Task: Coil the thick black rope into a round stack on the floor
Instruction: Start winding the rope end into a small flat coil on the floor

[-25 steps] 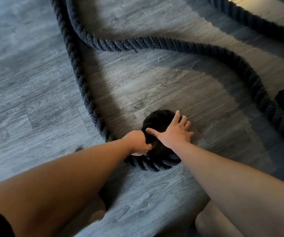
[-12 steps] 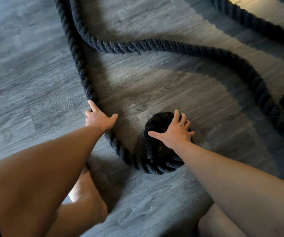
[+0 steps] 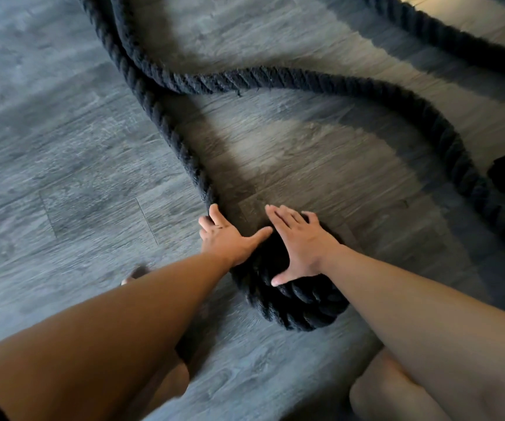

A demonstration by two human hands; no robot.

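Grey plank floor point(image 3: 63, 177) holds a thick black rope point(image 3: 166, 123), its end wound into a small coil point(image 3: 293, 305) beneath the right hand point(image 3: 303, 244), which presses flat and splayed. Beside it, the left hand point(image 3: 230, 240) lies flat over the strand entering the coil, thumb reaching toward the right hand.
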